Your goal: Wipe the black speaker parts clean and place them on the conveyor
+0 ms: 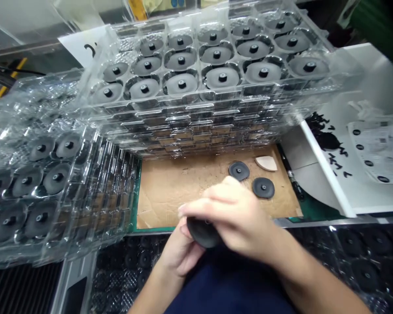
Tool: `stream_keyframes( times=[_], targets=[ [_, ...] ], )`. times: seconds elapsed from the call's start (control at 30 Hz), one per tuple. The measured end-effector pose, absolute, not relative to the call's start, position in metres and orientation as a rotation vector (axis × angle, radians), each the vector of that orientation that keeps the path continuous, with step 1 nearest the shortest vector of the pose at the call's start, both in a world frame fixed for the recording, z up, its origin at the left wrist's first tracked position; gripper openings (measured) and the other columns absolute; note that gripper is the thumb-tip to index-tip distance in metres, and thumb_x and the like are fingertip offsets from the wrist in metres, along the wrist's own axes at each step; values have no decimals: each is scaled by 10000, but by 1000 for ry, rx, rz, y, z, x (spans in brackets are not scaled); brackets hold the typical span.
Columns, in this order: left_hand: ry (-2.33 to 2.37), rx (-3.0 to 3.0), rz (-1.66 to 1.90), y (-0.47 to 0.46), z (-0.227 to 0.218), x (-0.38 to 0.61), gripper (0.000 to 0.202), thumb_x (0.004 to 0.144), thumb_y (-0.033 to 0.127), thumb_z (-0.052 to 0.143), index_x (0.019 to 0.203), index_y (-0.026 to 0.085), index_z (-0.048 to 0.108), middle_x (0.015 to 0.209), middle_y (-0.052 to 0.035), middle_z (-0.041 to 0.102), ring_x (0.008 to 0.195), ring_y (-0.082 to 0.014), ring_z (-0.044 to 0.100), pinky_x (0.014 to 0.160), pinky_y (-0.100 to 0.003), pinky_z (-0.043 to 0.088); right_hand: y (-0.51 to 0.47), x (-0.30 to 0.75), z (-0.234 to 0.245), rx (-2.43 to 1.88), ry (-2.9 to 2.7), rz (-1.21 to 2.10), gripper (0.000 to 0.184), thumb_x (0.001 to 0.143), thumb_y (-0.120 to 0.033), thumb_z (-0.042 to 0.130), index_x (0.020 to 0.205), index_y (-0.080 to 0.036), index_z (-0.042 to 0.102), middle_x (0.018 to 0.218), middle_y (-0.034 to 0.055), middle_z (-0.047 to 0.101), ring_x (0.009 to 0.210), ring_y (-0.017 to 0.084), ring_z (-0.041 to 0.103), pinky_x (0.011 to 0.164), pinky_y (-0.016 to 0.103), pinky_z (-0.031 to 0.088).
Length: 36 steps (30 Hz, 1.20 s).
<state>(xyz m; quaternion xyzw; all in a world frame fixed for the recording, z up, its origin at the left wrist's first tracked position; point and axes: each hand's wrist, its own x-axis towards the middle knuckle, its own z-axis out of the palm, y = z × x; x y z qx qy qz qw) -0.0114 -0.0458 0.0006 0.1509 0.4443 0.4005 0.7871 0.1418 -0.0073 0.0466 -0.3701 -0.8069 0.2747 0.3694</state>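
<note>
Black round disc (203, 233) sits clasped evenly, right hand (232, 218) gripping above, left hand (180, 248) beneath. Another disc (263, 187) lies beyond the fingertips.

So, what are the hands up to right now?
Left hand under, right hand over a black disc. Stacked plastic trays beyond the cardboard.

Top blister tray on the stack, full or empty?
Full: every visible pocket of the clear blister tray holds a dark knobbed disc.
</note>
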Motion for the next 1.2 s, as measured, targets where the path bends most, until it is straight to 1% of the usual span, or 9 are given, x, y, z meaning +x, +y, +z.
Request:
stream_keyframes(
  times=[0.1, 0.23, 0.33, 0.43, 0.53, 0.7, 0.83, 1.0, 1.2],
  targets=[
    [834, 247, 857, -44, -1, -22, 684, 516, 479, 816, 1120, 217, 632, 1149, -87, 674, 998, -263, 652, 972, -378, 447, -9, 161, 18, -1324, -1901, 884, 230, 909, -176, 480, 1010, -222, 682, 893, 20, 700, 797, 145, 617, 732, 288, 428],
    [751, 187, 898, -45, -4, -34, 636, 548, 428, 816, 1132, 265, 623, 1211, -76, 648, 1015, -240, 650, 972, -339, 440, -35, 168, -39, -1517, -1831, 982, 234, 905, -242, 495, 1015, -226, 701, 871, 40, 720, 778, 168, 652, 702, 284, 498],
    [747, 179, 889, -45, -3, -33, 640, 531, 437, 817, 1117, 253, 638, 1153, -58, 675, 1069, -243, 622, 929, -299, 468, -51, 163, -67, -1525, -1856, 1027, 209, 882, -242, 527, 900, -222, 734, 769, 25, 727, 689, 169, 664, 639, 278, 514],
    [732, 193, 880, -43, 0, -28, 610, 533, 412, 825, 1092, 242, 652, 1111, -51, 691, 1004, -234, 651, 916, -308, 481, -48, 165, -51, -1534, -1818, 1025, 198, 885, -245, 536, 936, -218, 725, 822, 23, 735, 732, 169, 674, 660, 276, 519],
    [707, 221, 870, -42, 3, -23, 595, 546, 389, 826, 1095, 241, 653, 1093, -44, 700, 933, -225, 675, 878, -302, 502, -36, 165, 0, -1514, -1698, 900, 216, 906, -230, 522, 1070, -234, 663, 1006, 21, 715, 879, 159, 654, 734, 262, 504],
    [806, 243, 923, -44, 3, -20, 553, 585, 379, 809, 1100, 247, 657, 1081, -22, 706, 1008, -187, 635, 873, -228, 480, -31, 152, 54, -1054, -1876, 696, 293, 900, -86, 464, 1089, -205, 654, 964, 24, 710, 817, 147, 630, 712, 276, 461],
    [896, 231, 953, -46, -1, -23, 508, 637, 370, 779, 1113, 255, 645, 1160, -33, 676, 1027, -175, 618, 856, -229, 494, -39, 152, 49, -1280, -1998, 795, 290, 871, -64, 497, 1038, -214, 681, 801, 10, 693, 711, 152, 605, 642, 285, 430],
    [875, 246, 942, -42, -3, -13, 521, 645, 317, 784, 1134, 225, 631, 1102, -43, 691, 998, -165, 624, 835, -210, 488, -34, 148, 42, -1171, -1779, 790, 291, 891, -76, 477, 1078, -203, 661, 960, 25, 709, 826, 141, 631, 736, 281, 451],
    [910, 181, 1066, -34, -9, -12, 616, 606, 379, 793, 1176, 241, 605, 1194, -72, 653, 1049, -218, 617, 911, -316, 490, -35, 157, -27, -1498, -1516, 1075, 221, 871, -296, 533, 963, -226, 722, 962, 49, 727, 873, 202, 662, 737, 312, 512]
  ],
)
